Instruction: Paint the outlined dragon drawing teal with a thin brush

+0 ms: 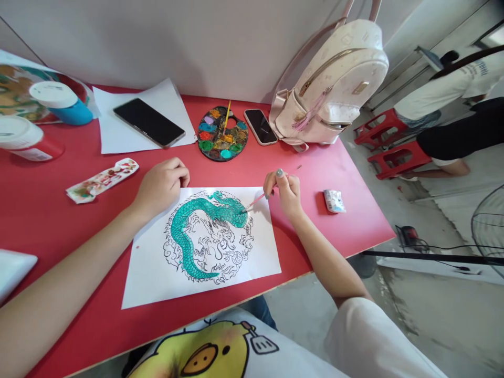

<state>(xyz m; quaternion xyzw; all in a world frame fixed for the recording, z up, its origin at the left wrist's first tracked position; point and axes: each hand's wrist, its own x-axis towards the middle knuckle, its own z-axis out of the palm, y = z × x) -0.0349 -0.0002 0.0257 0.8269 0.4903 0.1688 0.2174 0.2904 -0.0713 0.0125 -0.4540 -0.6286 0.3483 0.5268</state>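
On the red table lies a white sheet (147, 273) printed with a dragon drawing (185, 231), its long body painted teal green and the head left in black outline. My right hand (284, 191) pinches a thin paintbrush (258, 200), whose tip meets the green body near the upper right. Resting at the sheet's top left corner is my left hand (163, 184), its fingers curled under; whether anything is inside them is hidden. Beyond the sheet sits a paint palette (203, 127) with several colours and a second, yellow brush (227, 116) lying across it.
Two phones (149, 122) (260, 126) and a pale backpack (334, 79) stand along the wall side. Paint bottles (65, 102) are at the left, near a stained wrapper (102, 181). A small packet (334, 201) lies right. People sit on red stools (399, 157) beyond the table.
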